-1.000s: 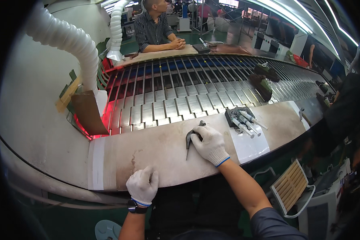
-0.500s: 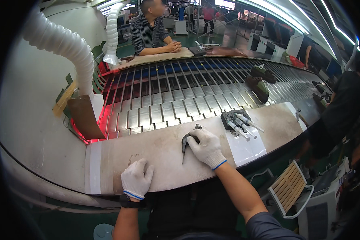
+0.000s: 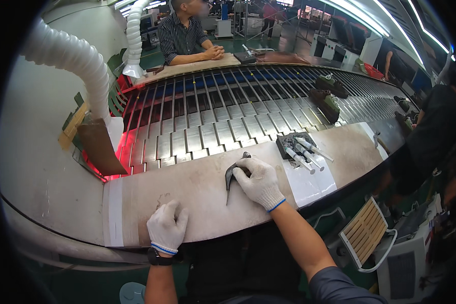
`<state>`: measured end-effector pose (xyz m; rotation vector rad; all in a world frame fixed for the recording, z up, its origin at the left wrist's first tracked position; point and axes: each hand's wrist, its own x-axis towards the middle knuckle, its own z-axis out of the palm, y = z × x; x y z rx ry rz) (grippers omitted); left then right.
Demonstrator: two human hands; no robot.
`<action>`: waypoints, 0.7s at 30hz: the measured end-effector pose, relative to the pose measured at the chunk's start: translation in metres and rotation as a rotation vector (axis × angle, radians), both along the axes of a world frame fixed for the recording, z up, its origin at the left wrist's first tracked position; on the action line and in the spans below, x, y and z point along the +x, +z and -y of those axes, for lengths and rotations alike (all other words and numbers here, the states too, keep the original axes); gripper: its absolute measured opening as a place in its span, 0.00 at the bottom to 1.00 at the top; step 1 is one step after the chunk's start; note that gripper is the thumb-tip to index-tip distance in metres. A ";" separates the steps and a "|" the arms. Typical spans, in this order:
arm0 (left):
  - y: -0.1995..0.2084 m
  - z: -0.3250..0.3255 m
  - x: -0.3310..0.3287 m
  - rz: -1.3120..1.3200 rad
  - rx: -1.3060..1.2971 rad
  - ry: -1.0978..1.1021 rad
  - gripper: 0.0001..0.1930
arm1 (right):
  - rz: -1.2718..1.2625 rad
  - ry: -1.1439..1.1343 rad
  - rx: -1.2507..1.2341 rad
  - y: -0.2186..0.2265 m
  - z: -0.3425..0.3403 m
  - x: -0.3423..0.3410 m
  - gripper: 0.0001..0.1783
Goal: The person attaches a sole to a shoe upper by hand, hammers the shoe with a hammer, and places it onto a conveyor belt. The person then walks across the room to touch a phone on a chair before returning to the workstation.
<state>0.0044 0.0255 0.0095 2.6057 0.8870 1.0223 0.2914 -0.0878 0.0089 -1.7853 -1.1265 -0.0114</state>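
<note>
Syringes (image 3: 309,157) lean on a dark block (image 3: 288,140), tips perhaps sunk in. Our right hand (image 3: 258,181) grips a curved tool (image 3: 229,178); our left hand (image 3: 166,226) curls loosely, thumb apart.

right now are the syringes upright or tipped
Tipped: the syringes slant, disc ends sticking out past the near edge of the dark block.

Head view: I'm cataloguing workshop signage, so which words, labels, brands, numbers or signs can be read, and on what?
None can be read.
Dark, curved, metallic tool in the white-gloved right hand: no lettering discernible.
White, slender, syringe-like tubes: any markings too small.
White, rectangular, glossy sheet: no print discernible.
Black wrist strap: nothing legible.
</note>
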 end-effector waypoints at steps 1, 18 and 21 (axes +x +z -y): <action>0.000 0.000 0.000 -0.006 -0.006 0.007 0.13 | 0.000 -0.001 0.001 0.000 0.000 0.000 0.11; -0.007 -0.006 -0.007 0.032 0.011 0.009 0.14 | 0.037 0.016 -0.009 -0.002 -0.004 -0.004 0.11; -0.006 -0.007 -0.008 0.023 -0.011 0.006 0.14 | -0.046 0.035 0.010 -0.001 -0.004 -0.006 0.11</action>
